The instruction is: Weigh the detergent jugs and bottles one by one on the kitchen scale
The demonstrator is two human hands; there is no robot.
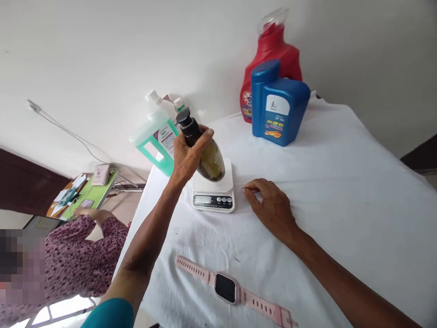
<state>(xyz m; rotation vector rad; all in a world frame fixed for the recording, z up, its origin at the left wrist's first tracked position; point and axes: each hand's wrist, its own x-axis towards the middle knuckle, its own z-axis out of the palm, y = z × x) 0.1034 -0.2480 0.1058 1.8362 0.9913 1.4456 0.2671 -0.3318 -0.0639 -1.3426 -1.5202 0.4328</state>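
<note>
My left hand [187, 158] grips the neck of a dark olive-green bottle [210, 159] with a black cap. The bottle tilts over the white plate of a small kitchen scale [213, 204]; whether its base touches the plate I cannot tell. The scale's display and row of round buttons face me. To the right of the scale, my right hand [271, 205] rests near the cloth, its fingers curled and the thumb tip close to the index fingertip. Nothing shows between them. A pink-strapped smartwatch [226, 288] lies stretched out in front of the scale.
A blue jug [282, 111] stands before a red detergent bottle [271, 52] at the back. Behind my left hand are a clear green-liquid jug [150, 143] and smaller white-capped bottles. White cloth [341, 191] covers the table. On the left, a person [82, 255] sits by a green table [99, 193].
</note>
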